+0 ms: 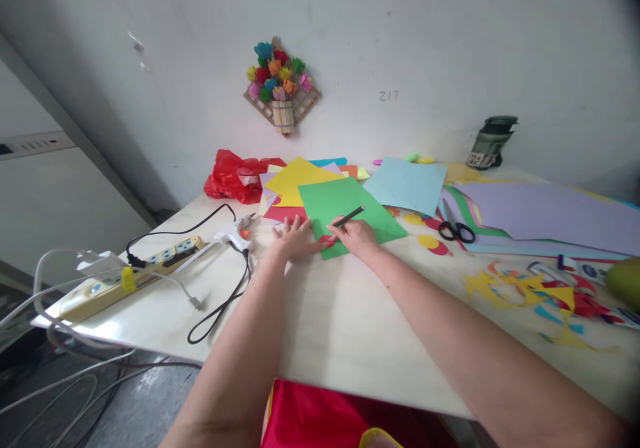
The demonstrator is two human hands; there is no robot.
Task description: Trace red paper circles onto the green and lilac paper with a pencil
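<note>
A black pencil [349, 217] slants up from my right hand [356, 236], which grips it over a green paper sheet [327, 198]. My left hand [291, 237] lies flat with its fingers spread, at the left edge of that sheet. Its thumb reaches a small red paper circle [327, 239] near the green sheet's lower corner. The pencil's tip is hidden by my right fingers. Under and behind the green sheet are a yellow sheet [300, 175] and a red sheet [285, 212].
Scissors [456, 231] lie on the right near a lilac sheet [525, 211], with paper scraps [520, 288] closer. Left are a glue gun [237, 235], its cord, and a power strip [135, 281]. A light blue sheet [407, 185] and a bottle [493, 143] stand farther back.
</note>
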